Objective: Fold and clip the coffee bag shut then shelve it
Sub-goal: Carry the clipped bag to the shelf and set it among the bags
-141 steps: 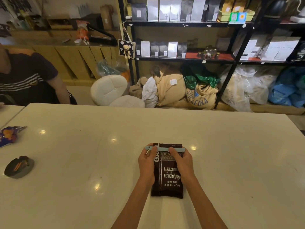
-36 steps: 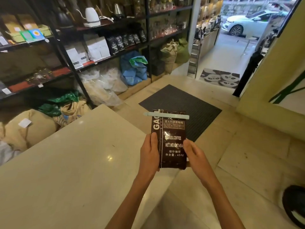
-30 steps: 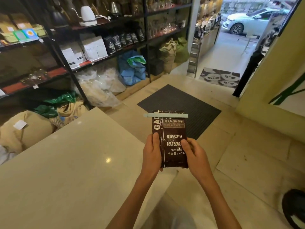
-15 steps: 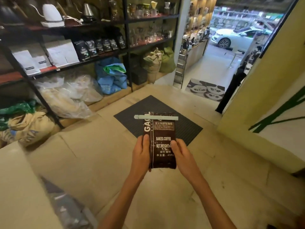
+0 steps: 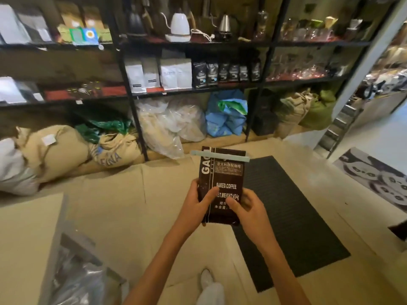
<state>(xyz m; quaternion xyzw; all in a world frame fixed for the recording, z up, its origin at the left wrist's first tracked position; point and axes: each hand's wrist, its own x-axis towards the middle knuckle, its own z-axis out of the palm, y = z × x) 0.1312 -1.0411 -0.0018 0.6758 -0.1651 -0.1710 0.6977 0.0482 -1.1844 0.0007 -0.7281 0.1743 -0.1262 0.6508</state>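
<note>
A dark brown coffee bag with white lettering is held upright in front of me. Its folded top is pinched by a long pale blue clip that lies across it. My left hand grips the bag's lower left side, thumb across the front. My right hand holds its lower right side, thumb on the front too. Beyond the bag stands the black metal shelf, whose middle level carries white bags and small dark coffee bags.
Burlap sacks, clear plastic bags and a blue sack fill the shelf's bottom level. A white kettle stands on the upper level. A dark floor mat lies under my right arm. The white table's corner is at lower left.
I have lifted the clipped bag off the table, walked around its end and turned left to face the shelf. Both hands still hold the bag, and the shelf is closer.
</note>
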